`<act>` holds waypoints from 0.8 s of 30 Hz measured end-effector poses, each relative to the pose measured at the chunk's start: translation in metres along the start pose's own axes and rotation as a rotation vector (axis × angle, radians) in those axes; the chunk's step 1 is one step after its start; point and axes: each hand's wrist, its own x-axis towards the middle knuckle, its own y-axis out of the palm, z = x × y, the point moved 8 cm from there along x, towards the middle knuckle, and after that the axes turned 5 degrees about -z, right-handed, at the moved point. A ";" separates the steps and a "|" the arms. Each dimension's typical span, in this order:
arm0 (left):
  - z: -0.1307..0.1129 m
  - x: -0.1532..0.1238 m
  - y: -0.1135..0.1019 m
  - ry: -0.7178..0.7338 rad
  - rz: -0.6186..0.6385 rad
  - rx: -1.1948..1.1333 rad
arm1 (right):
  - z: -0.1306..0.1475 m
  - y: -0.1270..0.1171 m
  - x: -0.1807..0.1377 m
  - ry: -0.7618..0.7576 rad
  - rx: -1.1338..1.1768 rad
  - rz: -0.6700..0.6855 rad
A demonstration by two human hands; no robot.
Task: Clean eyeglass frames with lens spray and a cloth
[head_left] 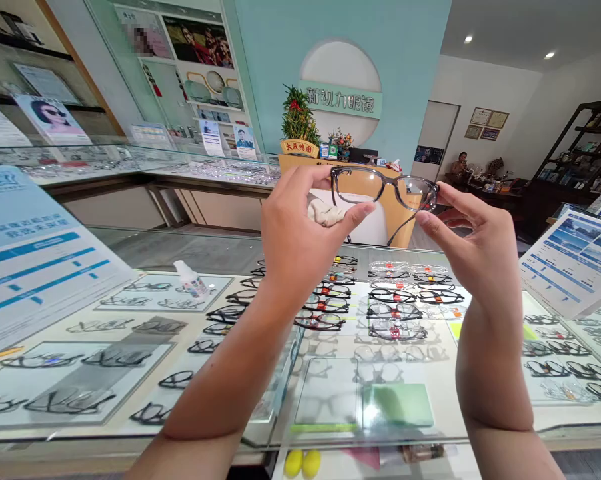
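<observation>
A pair of dark-framed eyeglasses [390, 181] is held up in the air above the counter, lenses facing me. My left hand [298, 227] grips its left end between thumb and fingers. A crumpled pale cloth [325, 212] is tucked in the palm of that same hand. At the other end, my right hand [480, 233] pinches the frame near the hinge, thumb below and fingers above. One temple arm hangs down between the hands. Below them, several eyeglasses [394, 311] with coloured tags stand in rows in the display.
A glass-topped counter [330, 437] spans the front. On it stand a small white spray bottle [190, 280], a large printed sign [35, 260] at left and another sign [573, 263] at right. Behind are a wooden reception desk [405, 230] and a potted plant [298, 120].
</observation>
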 end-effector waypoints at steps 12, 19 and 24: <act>0.005 0.000 -0.001 -0.003 -0.015 -0.055 | -0.014 0.012 0.006 0.071 0.146 0.103; 0.005 0.000 -0.002 0.034 -0.046 -0.079 | -0.014 0.012 0.005 0.101 0.160 0.110; 0.002 0.000 -0.004 0.051 -0.064 -0.089 | -0.015 0.013 0.005 0.111 0.164 0.127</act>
